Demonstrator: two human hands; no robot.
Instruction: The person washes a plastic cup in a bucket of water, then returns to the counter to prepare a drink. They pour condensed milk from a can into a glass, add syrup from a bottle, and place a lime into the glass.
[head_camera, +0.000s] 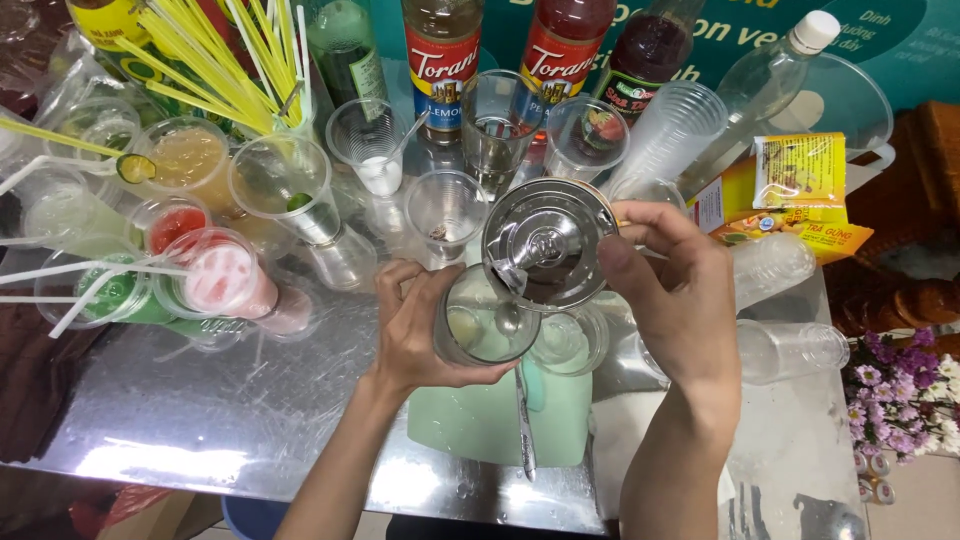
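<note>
The left hand (415, 325) holds a clear glass (483, 322) just above the shiny desk (200, 410). The right hand (672, 290) grips a silver metal cup (545, 245), tipped over the glass, touching its rim. Cups with red and green drinks (215, 275) stand nearby, with yellow straws (225, 55) behind them.

Clear plastic cup (487, 322), upright, pale liquid inside, above the desk; shiny steel shaker (545, 245) tipped over its rim, mouth toward camera.
</note>
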